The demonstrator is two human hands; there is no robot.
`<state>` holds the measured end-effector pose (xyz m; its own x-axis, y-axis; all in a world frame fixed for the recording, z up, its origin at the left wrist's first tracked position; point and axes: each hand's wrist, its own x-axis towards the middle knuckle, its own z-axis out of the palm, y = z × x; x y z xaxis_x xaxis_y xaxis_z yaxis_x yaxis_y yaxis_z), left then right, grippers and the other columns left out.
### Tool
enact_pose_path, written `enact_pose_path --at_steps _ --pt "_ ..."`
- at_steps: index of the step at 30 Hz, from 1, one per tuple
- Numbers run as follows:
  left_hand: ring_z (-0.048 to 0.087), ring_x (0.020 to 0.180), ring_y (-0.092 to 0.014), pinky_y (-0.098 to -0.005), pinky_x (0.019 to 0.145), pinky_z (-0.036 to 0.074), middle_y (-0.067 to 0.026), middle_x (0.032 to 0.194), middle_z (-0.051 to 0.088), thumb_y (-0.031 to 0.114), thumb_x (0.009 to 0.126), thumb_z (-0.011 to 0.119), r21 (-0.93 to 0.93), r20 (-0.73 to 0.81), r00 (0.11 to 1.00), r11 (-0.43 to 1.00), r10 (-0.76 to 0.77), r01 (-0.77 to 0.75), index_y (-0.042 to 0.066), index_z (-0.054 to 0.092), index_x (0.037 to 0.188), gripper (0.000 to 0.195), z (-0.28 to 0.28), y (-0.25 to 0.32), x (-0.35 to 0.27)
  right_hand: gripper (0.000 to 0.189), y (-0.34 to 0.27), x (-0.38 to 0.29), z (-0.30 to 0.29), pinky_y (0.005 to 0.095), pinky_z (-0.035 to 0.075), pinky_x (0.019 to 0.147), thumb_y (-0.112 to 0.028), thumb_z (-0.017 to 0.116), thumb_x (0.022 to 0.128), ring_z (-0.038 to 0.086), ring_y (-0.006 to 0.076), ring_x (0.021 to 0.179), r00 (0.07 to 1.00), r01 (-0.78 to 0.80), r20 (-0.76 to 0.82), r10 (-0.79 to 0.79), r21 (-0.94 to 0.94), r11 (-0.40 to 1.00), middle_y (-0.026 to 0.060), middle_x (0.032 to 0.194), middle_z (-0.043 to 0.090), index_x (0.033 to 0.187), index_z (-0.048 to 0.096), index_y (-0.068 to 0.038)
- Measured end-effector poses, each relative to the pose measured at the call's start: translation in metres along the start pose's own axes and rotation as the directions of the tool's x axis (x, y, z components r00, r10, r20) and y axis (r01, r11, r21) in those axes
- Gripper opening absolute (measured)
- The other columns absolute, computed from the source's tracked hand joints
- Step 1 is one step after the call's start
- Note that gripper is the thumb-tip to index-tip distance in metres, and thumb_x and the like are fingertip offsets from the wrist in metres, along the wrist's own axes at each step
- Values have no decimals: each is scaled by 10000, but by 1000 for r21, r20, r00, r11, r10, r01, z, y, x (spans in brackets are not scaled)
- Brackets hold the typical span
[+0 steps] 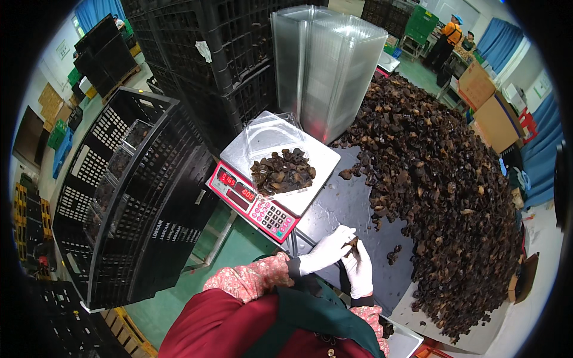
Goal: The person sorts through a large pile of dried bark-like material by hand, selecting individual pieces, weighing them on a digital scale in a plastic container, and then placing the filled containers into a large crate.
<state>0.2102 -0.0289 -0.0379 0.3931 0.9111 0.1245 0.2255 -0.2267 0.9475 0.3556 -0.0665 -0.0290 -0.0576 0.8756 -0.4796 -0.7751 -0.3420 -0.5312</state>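
My left hand, in a white glove, reaches over the dark tabletop with its fingertips on a small brown wood ear mushroom. My right hand, gloved the same way, pinches that piece from the other side. Just beyond them, an electronic scale with a red-framed keypad and lit digits carries a clear plastic clamshell box. Its lid is up, and wood ear mushrooms fill its base. To the right spreads a large heap of wood ear mushrooms; one small loose clump lies apart from it.
Tall nested stacks of clear plastic boxes stand behind the scale. Black plastic crates rise at back left. A tilted black crate at left holds filled boxes. Cardboard boxes and a person in orange are farther off.
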Motion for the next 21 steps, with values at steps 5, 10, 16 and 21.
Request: enact_pose_path --at_steps 5,10,16,21 --pt "628 1000 -353 -416 864 511 -172 1103 576 117 961 585 187 36 999 982 1 -8 24 524 1336 391 1 3 13 204 -8 17 -17 341 550 832 -194 587 1015 664 184 935 1000 20 13 -19 -95 995 75 1043 693 1114 646 -25" --pt "656 905 -272 -370 760 531 -135 1050 641 123 970 576 -94 -22 999 995 -30 27 40 606 1238 283 1 -6 21 244 -17 37 -9 299 527 720 -263 554 1036 648 135 812 999 -35 31 40 -136 990 38 931 690 1046 663 -45" --pt "644 708 -97 -254 613 531 -69 1004 654 130 986 572 -284 -182 973 955 -140 84 49 662 1220 264 -48 39 21 321 -33 47 48 190 299 500 -330 524 1043 387 28 558 998 43 53 -23 -404 914 -66 694 480 1009 658 -41" --pt "653 891 -206 -322 790 533 -109 980 637 -10 906 608 -30 -654 753 997 -75 74 23 679 1077 187 -142 81 9 225 -46 70 154 207 396 556 -235 627 987 493 50 617 955 277 274 -116 -678 681 -16 753 591 1064 690 -33"
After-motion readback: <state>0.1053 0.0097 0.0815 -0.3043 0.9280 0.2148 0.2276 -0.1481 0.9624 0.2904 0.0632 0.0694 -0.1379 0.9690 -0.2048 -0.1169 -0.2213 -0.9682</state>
